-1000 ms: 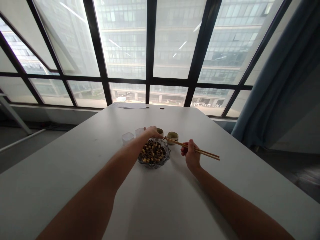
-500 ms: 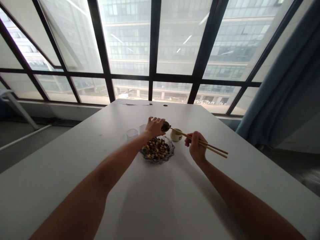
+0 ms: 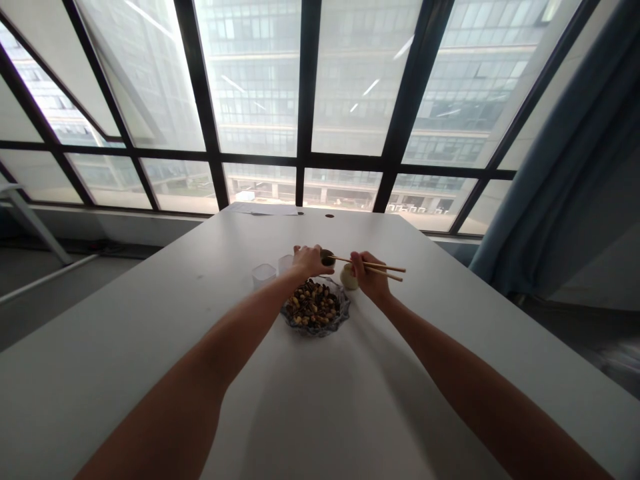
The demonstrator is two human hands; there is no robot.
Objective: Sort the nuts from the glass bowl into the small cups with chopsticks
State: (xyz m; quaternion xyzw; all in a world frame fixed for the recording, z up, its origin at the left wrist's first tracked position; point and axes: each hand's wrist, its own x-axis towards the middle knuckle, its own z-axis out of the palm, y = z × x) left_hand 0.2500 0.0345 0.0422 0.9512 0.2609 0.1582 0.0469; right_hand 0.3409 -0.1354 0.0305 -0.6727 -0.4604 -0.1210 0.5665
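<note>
My left hand (image 3: 309, 261) is wrapped round a small dark-mouthed cup (image 3: 327, 258), tipped with its opening toward the right. In my right hand (image 3: 369, 275) is a pair of chopsticks (image 3: 385, 268), their tips reaching into or against the cup's mouth; the exact contact is too small to tell. Below both hands stands a scalloped glass bowl (image 3: 345, 312) filled with mixed nuts and seeds (image 3: 314, 303). A cream-coloured cup (image 3: 349, 277) sits just right of the bowl, partly hidden by my right hand.
Two clear plastic containers (image 3: 263, 273) stand left of the bowl, one partly behind my left hand. White paper (image 3: 260, 209) lies at the far end of the white table (image 3: 200, 347). A blue curtain (image 3: 530, 200) hangs at the right, beside the windows.
My right hand has moved left with the chopsticks, nearer the tilted cup and in front of the cream cup. The left hand with its cup is slightly lower in view.
</note>
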